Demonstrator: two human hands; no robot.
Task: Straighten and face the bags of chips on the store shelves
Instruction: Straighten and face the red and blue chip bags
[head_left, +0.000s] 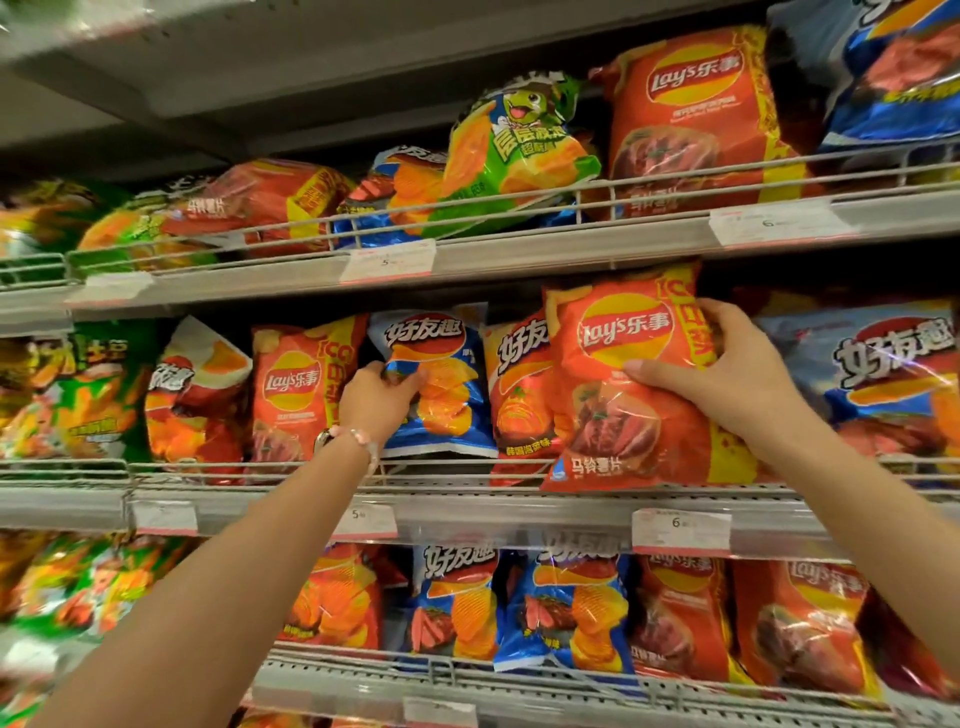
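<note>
On the middle shelf, my left hand grips the left edge of a blue chip bag that stands upright, lifted slightly off the wire rail. My right hand holds a large orange-red Lay's bag by its right side, thumb across the front, fingers curled behind its top right corner. This bag leans out over the shelf front and covers part of an orange bag behind it. Another orange Lay's bag stands left of the blue one.
The upper shelf carries tilted bags, among them a green one leaning over the wire rail and a big orange Lay's bag. The lower shelf holds more blue and orange bags. Price tags hang on the shelf fronts.
</note>
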